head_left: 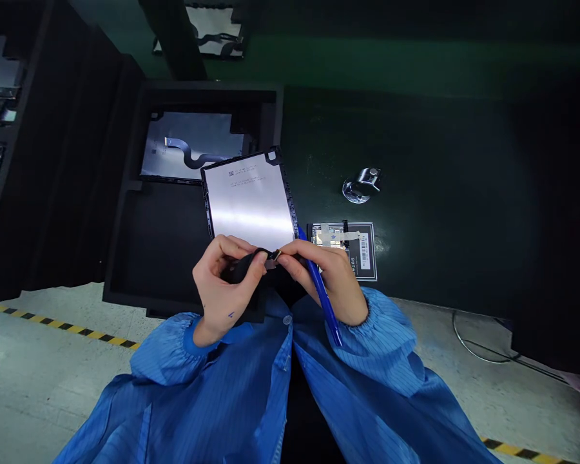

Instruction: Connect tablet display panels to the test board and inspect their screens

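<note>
A display panel (pixel 251 200) with a silvery back and a black frame tilts up in front of me, its lower edge at my hands. My left hand (pixel 227 283) is closed on a black ribbon cable (pixel 245 265) by that edge. The small gold-coloured connector (pixel 277 255) of the cable is pinched between the fingertips of my right hand (pixel 328 270). A blue pen (pixel 325 299) is also tucked in my right hand, slanting down toward the sleeve. My fingers hide where the cable meets the panel.
Behind the panel, a black tray (pixel 125 238) holds another display panel (pixel 198 138) with a curved ribbon cable. Right of my hands lie a taped circuit board with a label (pixel 367 251) and a shiny metal piece (pixel 362 185) on the dark green table (pixel 439 193). Black trays (pixel 72 142) stand left.
</note>
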Action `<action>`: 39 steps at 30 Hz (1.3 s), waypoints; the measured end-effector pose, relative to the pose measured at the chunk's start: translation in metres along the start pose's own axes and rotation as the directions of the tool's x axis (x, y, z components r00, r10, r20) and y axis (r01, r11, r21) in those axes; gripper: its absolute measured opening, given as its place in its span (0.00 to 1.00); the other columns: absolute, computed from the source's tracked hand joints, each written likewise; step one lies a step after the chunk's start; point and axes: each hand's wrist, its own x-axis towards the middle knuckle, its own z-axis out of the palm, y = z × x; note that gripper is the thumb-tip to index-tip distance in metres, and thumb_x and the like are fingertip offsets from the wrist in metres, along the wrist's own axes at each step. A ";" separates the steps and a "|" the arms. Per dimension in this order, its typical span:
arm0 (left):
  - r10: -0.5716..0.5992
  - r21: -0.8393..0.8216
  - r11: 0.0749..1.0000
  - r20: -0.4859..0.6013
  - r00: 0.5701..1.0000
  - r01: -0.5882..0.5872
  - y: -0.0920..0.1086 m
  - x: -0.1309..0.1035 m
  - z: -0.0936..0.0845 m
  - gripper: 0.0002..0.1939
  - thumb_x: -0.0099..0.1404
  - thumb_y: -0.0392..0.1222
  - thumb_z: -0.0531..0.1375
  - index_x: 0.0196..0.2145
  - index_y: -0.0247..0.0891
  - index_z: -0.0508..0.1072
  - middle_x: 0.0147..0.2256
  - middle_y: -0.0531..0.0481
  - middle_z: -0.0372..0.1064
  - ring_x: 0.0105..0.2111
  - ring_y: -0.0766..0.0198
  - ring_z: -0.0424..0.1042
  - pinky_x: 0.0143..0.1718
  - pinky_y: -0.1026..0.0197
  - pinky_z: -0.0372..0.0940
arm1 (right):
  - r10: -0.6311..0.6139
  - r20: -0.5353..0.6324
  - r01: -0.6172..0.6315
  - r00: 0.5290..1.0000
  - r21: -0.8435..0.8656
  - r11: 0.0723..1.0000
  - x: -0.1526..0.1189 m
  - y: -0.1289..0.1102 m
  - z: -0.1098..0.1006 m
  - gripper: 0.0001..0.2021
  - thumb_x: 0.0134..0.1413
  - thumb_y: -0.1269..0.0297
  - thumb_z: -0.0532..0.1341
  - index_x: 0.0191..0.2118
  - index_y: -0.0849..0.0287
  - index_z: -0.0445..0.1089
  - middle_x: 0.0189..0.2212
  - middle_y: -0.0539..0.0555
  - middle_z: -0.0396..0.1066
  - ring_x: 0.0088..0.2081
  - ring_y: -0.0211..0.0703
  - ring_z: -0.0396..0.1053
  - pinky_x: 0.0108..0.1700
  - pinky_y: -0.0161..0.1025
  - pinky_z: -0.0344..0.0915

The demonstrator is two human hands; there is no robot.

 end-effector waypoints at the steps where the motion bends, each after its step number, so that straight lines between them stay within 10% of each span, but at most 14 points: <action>1: -0.004 -0.005 1.000 0.025 1.000 0.004 0.000 -0.001 0.000 0.14 0.60 0.33 0.70 0.27 0.39 0.67 0.28 0.57 0.71 0.22 0.73 0.71 0.26 0.68 0.69 | -0.004 -0.003 0.004 1.000 -0.005 1.000 0.000 0.001 0.000 0.07 0.69 0.66 0.59 0.37 0.57 0.72 0.30 0.48 0.75 0.30 0.35 0.70 0.35 0.32 0.64; 39: -0.119 -0.148 0.979 0.143 0.983 0.140 -0.007 0.000 -0.004 0.19 0.60 0.37 0.71 0.26 0.40 0.61 0.26 0.58 0.70 0.21 0.72 0.71 0.24 0.66 0.68 | -0.007 -0.009 0.007 1.000 -0.010 1.000 0.000 0.000 0.001 0.07 0.69 0.66 0.60 0.37 0.58 0.72 0.30 0.49 0.75 0.30 0.35 0.71 0.35 0.32 0.64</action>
